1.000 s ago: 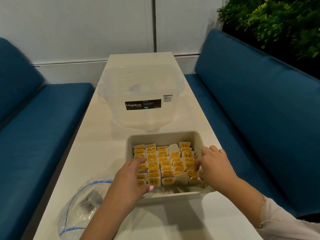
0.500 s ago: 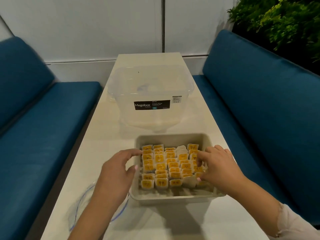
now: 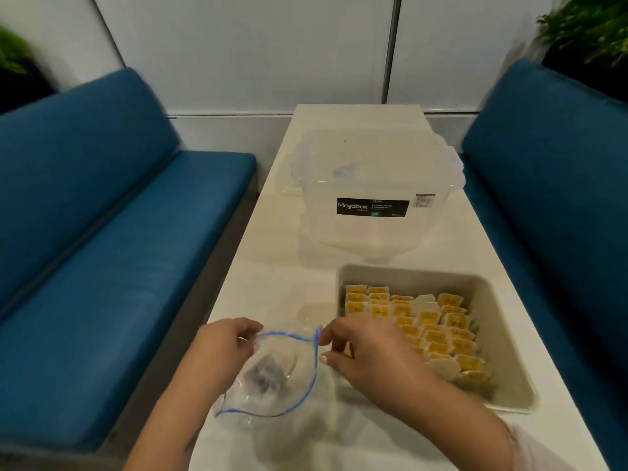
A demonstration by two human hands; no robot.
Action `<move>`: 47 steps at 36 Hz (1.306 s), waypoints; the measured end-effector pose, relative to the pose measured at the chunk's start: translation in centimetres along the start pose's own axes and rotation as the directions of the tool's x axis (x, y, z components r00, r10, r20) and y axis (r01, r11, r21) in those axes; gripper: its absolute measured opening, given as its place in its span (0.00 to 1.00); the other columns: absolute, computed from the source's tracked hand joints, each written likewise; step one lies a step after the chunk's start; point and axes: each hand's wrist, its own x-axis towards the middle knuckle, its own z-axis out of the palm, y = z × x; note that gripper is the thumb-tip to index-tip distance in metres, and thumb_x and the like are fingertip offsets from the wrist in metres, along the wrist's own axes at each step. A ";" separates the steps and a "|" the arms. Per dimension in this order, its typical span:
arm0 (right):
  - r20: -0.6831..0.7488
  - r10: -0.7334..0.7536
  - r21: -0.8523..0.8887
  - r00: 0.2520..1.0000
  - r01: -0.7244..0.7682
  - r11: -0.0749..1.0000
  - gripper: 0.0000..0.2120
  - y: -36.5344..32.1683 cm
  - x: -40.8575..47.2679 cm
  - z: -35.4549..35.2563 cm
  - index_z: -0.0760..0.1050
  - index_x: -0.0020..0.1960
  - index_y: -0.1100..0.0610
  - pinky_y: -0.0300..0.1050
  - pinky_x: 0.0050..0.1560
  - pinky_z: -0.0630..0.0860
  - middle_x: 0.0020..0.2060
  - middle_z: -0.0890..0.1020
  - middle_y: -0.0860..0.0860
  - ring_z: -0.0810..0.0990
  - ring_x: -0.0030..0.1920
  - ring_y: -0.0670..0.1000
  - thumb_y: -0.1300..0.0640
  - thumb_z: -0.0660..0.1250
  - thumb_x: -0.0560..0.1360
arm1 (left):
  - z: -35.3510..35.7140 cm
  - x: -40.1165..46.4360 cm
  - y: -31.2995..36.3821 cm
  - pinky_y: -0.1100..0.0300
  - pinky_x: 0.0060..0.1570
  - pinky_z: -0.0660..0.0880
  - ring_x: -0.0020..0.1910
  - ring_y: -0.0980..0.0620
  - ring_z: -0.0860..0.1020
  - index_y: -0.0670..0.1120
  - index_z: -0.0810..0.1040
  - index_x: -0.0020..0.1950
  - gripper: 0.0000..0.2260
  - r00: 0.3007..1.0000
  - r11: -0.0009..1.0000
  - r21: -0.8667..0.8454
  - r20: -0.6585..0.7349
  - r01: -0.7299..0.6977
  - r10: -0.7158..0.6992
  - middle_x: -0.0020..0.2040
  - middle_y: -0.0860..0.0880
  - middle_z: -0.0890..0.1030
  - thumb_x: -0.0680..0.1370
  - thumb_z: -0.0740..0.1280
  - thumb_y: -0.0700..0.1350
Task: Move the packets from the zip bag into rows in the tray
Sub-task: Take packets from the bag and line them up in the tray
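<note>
Table (image 3: pixel 278 253): long, narrow, pale cream top, running away to the white wall between two blue benches.
Far end: clear lidded storage box (image 3: pixel 373 185) with a black "Megabox" label, standing on the top.
Near right: beige tray (image 3: pixel 503 300), set close to the right edge, rows of yellow-labelled packets (image 3: pixel 428 321) standing in it.
Near left: clear zip bag (image 3: pixel 272 372) with a blue seal, mouth open, lying just beside the tray; something dark shows inside, too blurred to name.

1 head-worn wide-angle view, forward and down along the table (image 3: pixel 475 253), hands close below.
</note>
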 end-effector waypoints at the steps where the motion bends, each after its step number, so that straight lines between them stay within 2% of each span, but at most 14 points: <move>1: 0.019 0.002 0.008 1.000 -0.002 1.000 0.10 -0.5 0.2 0.7 0.78 0.57 0.46 0.35 0.45 0.69 0.45 0.81 0.42 0.76 0.45 0.42 0.51 0.66 0.76 | -0.2 0.1 -0.2 0.76 0.39 0.66 0.41 0.67 0.75 0.52 0.81 0.56 0.11 1.000 1.000 -0.016 -0.017 -0.005 0.005 0.43 0.60 0.79 0.75 0.68 0.42; 7: 0.189 -0.019 -0.066 0.982 0.032 0.997 0.20 -3.5 2.1 3.7 0.73 0.66 0.47 0.42 0.59 0.71 0.61 0.78 0.48 0.76 0.60 0.52 0.62 0.60 0.77 | -1.1 0.0 -0.5 0.70 0.44 0.67 0.45 0.60 0.76 0.52 0.81 0.58 0.11 0.995 0.996 -0.031 -0.068 -0.079 0.077 0.48 0.57 0.81 0.77 0.67 0.42; 11: 0.336 0.022 -0.280 0.942 0.077 0.957 0.23 -4.9 3.9 5.9 0.70 0.68 0.55 0.48 0.57 0.72 0.60 0.74 0.55 0.76 0.59 0.59 0.67 0.62 0.74 | -1.2 -0.5 -0.1 0.68 0.46 0.71 0.49 0.57 0.78 0.54 0.81 0.56 0.11 0.987 0.988 -0.059 -0.081 -0.140 0.135 0.49 0.56 0.81 0.77 0.65 0.42; 15: 0.299 0.112 -0.382 0.948 0.012 0.924 0.19 -4.7 5.9 9.0 0.66 0.69 0.58 0.49 0.58 0.70 0.62 0.72 0.59 0.74 0.59 0.59 0.58 0.59 0.79 | -1.0 -0.7 0.1 0.58 0.52 0.74 0.48 0.55 0.77 0.55 0.81 0.55 0.11 0.976 0.979 -0.045 -0.091 -0.201 0.196 0.48 0.54 0.80 0.78 0.64 0.43; 18: 0.312 0.124 -0.520 0.942 0.060 0.852 0.22 -4.2 7.2 11.5 0.65 0.70 0.62 0.51 0.64 0.65 0.65 0.71 0.62 0.70 0.64 0.61 0.52 0.53 0.81 | -0.6 -0.6 0.1 0.61 0.55 0.73 0.52 0.56 0.77 0.55 0.79 0.60 0.12 0.972 0.974 -0.032 -0.082 -0.223 0.220 0.53 0.55 0.80 0.78 0.63 0.44; 22: 0.386 0.139 -0.658 0.912 0.167 0.734 0.23 -3.7 8.0 13.8 0.63 0.70 0.66 0.55 0.69 0.61 0.67 0.69 0.63 0.66 0.68 0.63 0.53 0.53 0.81 | 0.2 -0.1 -0.5 0.65 0.60 0.69 0.56 0.57 0.76 0.53 0.76 0.64 0.14 0.970 0.971 -0.010 -0.054 -0.238 0.237 0.58 0.55 0.78 0.79 0.62 0.45; 25: 0.381 0.185 -0.646 0.906 0.118 0.754 0.22 -3.2 8.6 14.6 0.61 0.72 0.64 0.54 0.70 0.62 0.68 0.68 0.62 0.66 0.69 0.61 0.58 0.56 0.80 | 0.4 0.4 -0.9 0.65 0.59 0.69 0.57 0.56 0.75 0.54 0.76 0.64 0.15 0.972 0.973 0.013 -0.029 -0.231 0.231 0.58 0.55 0.78 0.79 0.61 0.43; 31: 0.207 0.253 -0.348 0.945 -0.171 0.922 0.13 -3.7 8.2 13.2 0.73 0.62 0.60 0.49 0.58 0.72 0.58 0.78 0.58 0.76 0.60 0.58 0.61 0.57 0.80 | -1.5 1.1 -2.8 0.73 0.56 0.65 0.56 0.65 0.71 0.56 0.74 0.66 0.17 0.960 0.959 -0.116 0.079 -0.258 0.268 0.60 0.61 0.76 0.77 0.67 0.46; 33: 0.250 0.289 -0.340 0.924 -0.195 0.920 0.13 -3.6 8.5 12.9 0.73 0.62 0.60 0.49 0.59 0.72 0.59 0.77 0.57 0.76 0.60 0.57 0.61 0.58 0.79 | -2.5 1.3 -3.7 0.72 0.57 0.63 0.58 0.66 0.69 0.57 0.72 0.67 0.19 0.955 0.956 -0.178 0.143 -0.234 0.260 0.60 0.63 0.73 0.76 0.68 0.49; 36: 0.443 0.393 -0.461 0.806 -0.172 0.871 0.16 -3.4 10.0 12.6 0.71 0.66 0.60 0.48 0.58 0.71 0.64 0.75 0.56 0.75 0.61 0.56 0.62 0.60 0.78 | -3.5 2.1 -5.7 0.68 0.56 0.67 0.60 0.62 0.72 0.54 0.73 0.66 0.15 0.972 0.958 -0.254 0.160 -0.130 0.174 0.61 0.61 0.75 0.79 0.64 0.46; 38: 0.471 0.415 -0.467 0.778 -0.179 0.866 0.16 -3.3 10.4 12.4 0.70 0.67 0.60 0.47 0.57 0.72 0.64 0.75 0.56 0.75 0.61 0.56 0.63 0.59 0.79 | -3.4 2.6 -7.3 0.69 0.49 0.70 0.55 0.61 0.75 0.54 0.74 0.63 0.14 0.977 0.976 -0.209 0.191 -0.057 0.098 0.60 0.58 0.76 0.80 0.61 0.40; 40: 0.447 0.390 -0.482 0.805 -0.151 0.863 0.16 -3.3 10.3 12.4 0.71 0.66 0.59 0.47 0.55 0.72 0.62 0.76 0.56 0.76 0.60 0.56 0.64 0.59 0.79 | -2.5 2.8 -8.7 0.69 0.42 0.72 0.50 0.61 0.76 0.55 0.75 0.61 0.17 0.963 0.997 -0.072 0.266 -0.015 0.034 0.59 0.58 0.77 0.78 0.60 0.36; 44: 0.374 0.392 -0.495 0.841 -0.176 0.851 0.15 -2.9 9.8 12.8 0.72 0.65 0.59 0.46 0.54 0.73 0.60 0.77 0.56 0.77 0.59 0.56 0.63 0.58 0.79 | -0.2 2.5 -9.4 0.61 0.46 0.78 0.48 0.57 0.76 0.54 0.73 0.63 0.21 0.926 0.997 0.057 0.372 0.042 -0.061 0.57 0.56 0.75 0.73 0.66 0.35; 47: 0.355 0.379 -0.500 0.854 -0.169 0.849 0.15 -2.7 9.5 12.9 0.72 0.65 0.60 0.47 0.56 0.73 0.61 0.77 0.57 0.77 0.59 0.56 0.64 0.57 0.79 | 1.0 2.4 -9.1 0.65 0.46 0.76 0.45 0.59 0.76 0.54 0.75 0.57 0.19 0.952 0.998 0.067 0.304 0.019 -0.039 0.49 0.57 0.77 0.70 0.71 0.38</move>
